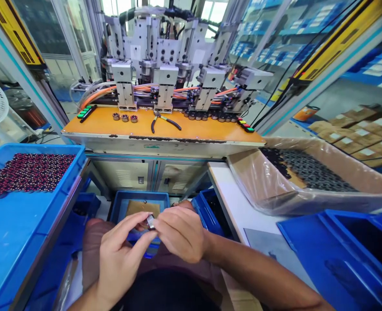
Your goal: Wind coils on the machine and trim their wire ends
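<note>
Above my lap, my left hand (126,246) pinches a small dark part with a silvery face (150,221) between thumb and forefinger. My right hand (181,231) meets it from the other side, its fingertips closed on the same part's right edge. The fingers cover much of the part, so its exact kind does not show. Below the hands stands a blue bin (119,201) with a piece of cardboard (135,208) in it.
On the orange machine bench (113,131) lie pliers (158,119) and several small round parts (125,118). At left, a blue tray (22,229) holds many small round parts. A plastic-lined carton (252,185) of dark parts and blue bins (307,229) stand at right.
</note>
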Motion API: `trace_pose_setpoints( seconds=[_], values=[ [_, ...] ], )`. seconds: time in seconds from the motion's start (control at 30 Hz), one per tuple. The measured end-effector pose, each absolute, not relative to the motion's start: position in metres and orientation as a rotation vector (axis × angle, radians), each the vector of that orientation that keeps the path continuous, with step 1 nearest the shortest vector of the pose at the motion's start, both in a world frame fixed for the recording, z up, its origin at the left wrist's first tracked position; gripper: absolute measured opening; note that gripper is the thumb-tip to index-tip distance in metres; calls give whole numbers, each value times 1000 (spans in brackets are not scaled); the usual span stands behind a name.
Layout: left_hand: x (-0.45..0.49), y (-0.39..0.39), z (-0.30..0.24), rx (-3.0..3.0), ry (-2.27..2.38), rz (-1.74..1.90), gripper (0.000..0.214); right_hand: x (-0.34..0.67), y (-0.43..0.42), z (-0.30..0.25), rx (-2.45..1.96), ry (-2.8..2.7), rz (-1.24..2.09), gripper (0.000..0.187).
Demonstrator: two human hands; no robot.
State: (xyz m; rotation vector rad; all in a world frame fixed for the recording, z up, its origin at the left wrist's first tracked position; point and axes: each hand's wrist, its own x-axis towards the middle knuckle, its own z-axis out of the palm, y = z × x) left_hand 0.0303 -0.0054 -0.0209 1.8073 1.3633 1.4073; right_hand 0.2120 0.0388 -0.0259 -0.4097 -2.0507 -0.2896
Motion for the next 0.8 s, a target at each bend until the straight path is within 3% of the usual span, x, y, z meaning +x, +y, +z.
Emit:
trace_pose_setpoints(
  seconds=[0.17, 0.27, 0.33, 0.6, 0.7, 0.8],
  values=[
    [24, -4, -22, 1931, 1263, 1394, 39, 210, 28, -10, -563, -1957, 193, 23],
    [24, -4, -17, 1942, 1221, 1382, 37, 208, 24, -3, -585, -1891, 372, 9],
    [25, -5, -14, 1846, 1206, 1350, 33, 207, 23, -2, -614, -1809, 506, 8],
    [19, -3, -12, 1678, 1124, 1291, 29, 221, 23, -3, -755, -1696, 798, 13],
    [11, -1, -12, 1859, 1170, 1281, 31, 241, 27, 9, -879, -1720, 688, 12],
    [8, 0, -8, 2054, 1163, 1232, 33, 251, 31, 27, -717, -1972, 224, 9]
  ],
)
